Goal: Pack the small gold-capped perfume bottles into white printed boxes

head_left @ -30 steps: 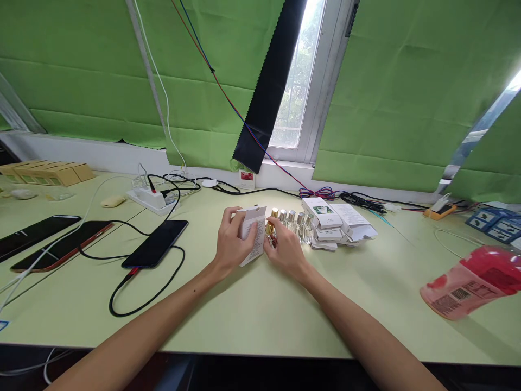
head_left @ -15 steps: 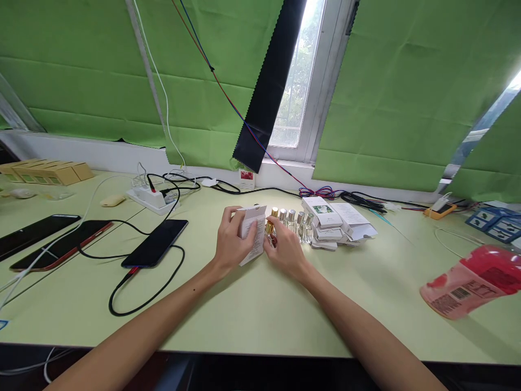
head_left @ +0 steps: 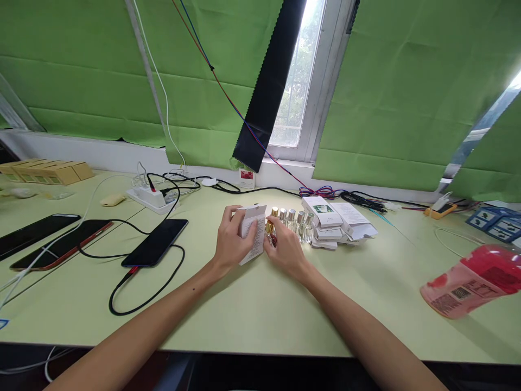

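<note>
Centrally on the worktop [head_left: 260, 320]: one white printed box [head_left: 258, 243], upright and slightly tilted, clamped between thumb and fingers of the left hand [head_left: 236, 239]; just beside it, one small gold-capped bottle [head_left: 269, 228], reddish below, pinched in the right hand [head_left: 285, 248]. Behind the right hand, a row of upright glass bottles [head_left: 300, 227], gold and silver caps, next to stacked white cartons [head_left: 324, 213]. Farther left, one dark phone [head_left: 154, 244], cabled; far right, one red-and-pink tumbler [head_left: 472, 282].

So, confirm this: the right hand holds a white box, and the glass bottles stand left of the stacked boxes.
No: the head view shows the left hand holding the white box. The glass bottles do stand left of the stacked boxes.
</note>
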Demonstrator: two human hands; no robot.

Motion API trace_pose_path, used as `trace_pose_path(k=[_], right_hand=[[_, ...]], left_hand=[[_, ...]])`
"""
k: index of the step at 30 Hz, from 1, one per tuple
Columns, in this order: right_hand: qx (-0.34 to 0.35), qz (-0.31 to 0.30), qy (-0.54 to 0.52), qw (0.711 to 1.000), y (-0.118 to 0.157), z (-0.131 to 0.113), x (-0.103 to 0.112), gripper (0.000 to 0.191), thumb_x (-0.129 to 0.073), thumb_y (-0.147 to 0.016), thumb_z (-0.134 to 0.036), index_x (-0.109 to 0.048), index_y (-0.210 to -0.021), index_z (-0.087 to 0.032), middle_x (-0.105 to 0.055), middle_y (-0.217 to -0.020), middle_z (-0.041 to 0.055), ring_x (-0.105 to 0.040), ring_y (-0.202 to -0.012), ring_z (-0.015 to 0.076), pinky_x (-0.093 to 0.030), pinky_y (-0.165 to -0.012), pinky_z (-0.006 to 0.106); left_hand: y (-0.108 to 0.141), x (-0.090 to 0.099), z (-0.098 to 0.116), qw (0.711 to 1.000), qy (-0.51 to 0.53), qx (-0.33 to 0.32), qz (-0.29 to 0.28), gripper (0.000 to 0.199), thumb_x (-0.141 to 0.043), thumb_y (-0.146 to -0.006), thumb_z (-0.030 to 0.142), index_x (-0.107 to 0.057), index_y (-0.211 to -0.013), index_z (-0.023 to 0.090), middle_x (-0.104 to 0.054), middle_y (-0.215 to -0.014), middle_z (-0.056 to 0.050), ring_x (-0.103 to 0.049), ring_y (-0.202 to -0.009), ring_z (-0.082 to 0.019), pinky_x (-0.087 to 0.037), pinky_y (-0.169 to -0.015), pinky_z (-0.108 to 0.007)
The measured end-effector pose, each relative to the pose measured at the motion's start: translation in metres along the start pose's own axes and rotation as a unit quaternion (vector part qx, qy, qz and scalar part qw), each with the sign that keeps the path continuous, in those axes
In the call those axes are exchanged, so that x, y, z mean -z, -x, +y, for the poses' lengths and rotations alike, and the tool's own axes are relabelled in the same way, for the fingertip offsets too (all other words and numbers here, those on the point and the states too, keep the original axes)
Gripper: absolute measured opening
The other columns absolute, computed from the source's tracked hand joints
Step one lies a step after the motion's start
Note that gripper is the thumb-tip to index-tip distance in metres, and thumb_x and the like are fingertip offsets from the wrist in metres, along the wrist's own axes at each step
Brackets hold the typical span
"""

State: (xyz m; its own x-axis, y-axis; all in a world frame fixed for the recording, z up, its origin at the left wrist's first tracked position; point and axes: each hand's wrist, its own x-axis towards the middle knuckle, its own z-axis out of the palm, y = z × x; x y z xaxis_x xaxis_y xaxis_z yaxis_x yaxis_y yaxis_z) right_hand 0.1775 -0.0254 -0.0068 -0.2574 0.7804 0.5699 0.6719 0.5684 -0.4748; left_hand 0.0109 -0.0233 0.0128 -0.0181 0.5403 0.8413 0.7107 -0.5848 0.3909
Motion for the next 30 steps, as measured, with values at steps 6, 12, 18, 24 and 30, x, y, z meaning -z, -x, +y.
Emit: trace_pose_path(k=[6,12,18,24,30], right_hand=[[-0.003,-0.002,-0.009,1.000,0.0000,0.0008,-0.0006,0.044,-0.052,-0.087,-0.019,-0.050,-0.131,-0.019,-0.070,-0.104,0.0070,-0.062,-0.068,0.0176,-0.049,-0.067,0.030],[-0.005,-0.006,-0.018,1.000,0.0002,0.0018,-0.0011,0.045,-0.053,-0.088,-0.020,-0.049,-0.132,-0.019,-0.070,-0.107,0.0078,-0.062,-0.069,0.0180,-0.049,-0.069,0.031],[-0.003,-0.007,-0.017,1.000,0.0003,0.0018,-0.0009,0.045,-0.053,-0.088,-0.020,-0.049,-0.133,-0.019,-0.070,-0.110,0.0086,-0.062,-0.069,0.0180,-0.049,-0.070,0.032],[-0.006,-0.008,-0.017,1.000,0.0000,0.0021,-0.0012,0.046,-0.053,-0.088,-0.020,-0.049,-0.134,-0.019,-0.070,-0.111,0.0087,-0.061,-0.068,0.0174,-0.048,-0.070,0.032],[-0.001,-0.010,-0.016,1.000,0.0001,0.0035,-0.0013,0.046,-0.053,-0.088,-0.020,-0.049,-0.134,-0.019,-0.069,-0.105,0.0071,-0.060,-0.068,0.0179,-0.046,-0.068,0.031]], left_hand=[[-0.0004,0.0002,-0.0004,1.000,0.003,-0.003,-0.003,0.013,-0.063,-0.090,0.029,-0.062,-0.099,0.021,-0.057,-0.104,-0.006,-0.061,-0.080,-0.016,-0.052,-0.065,-0.028],[-0.0007,0.0002,0.0000,1.000,0.003,-0.008,-0.001,0.012,-0.063,-0.090,0.029,-0.061,-0.098,0.020,-0.057,-0.105,-0.006,-0.061,-0.080,-0.016,-0.052,-0.066,-0.028],[-0.0011,0.0003,0.0005,1.000,0.005,-0.007,-0.005,0.012,-0.063,-0.090,0.028,-0.061,-0.098,0.020,-0.057,-0.104,-0.006,-0.060,-0.079,-0.015,-0.052,-0.066,-0.028],[-0.0010,0.0012,0.0001,1.000,0.006,-0.017,-0.006,0.012,-0.063,-0.090,0.027,-0.062,-0.099,0.020,-0.057,-0.104,-0.006,-0.061,-0.082,-0.016,-0.052,-0.069,-0.027],[-0.0017,0.0011,0.0005,1.000,0.004,-0.022,-0.008,0.013,-0.063,-0.089,0.026,-0.062,-0.101,0.020,-0.057,-0.104,-0.006,-0.062,-0.083,-0.016,-0.052,-0.069,-0.028]])
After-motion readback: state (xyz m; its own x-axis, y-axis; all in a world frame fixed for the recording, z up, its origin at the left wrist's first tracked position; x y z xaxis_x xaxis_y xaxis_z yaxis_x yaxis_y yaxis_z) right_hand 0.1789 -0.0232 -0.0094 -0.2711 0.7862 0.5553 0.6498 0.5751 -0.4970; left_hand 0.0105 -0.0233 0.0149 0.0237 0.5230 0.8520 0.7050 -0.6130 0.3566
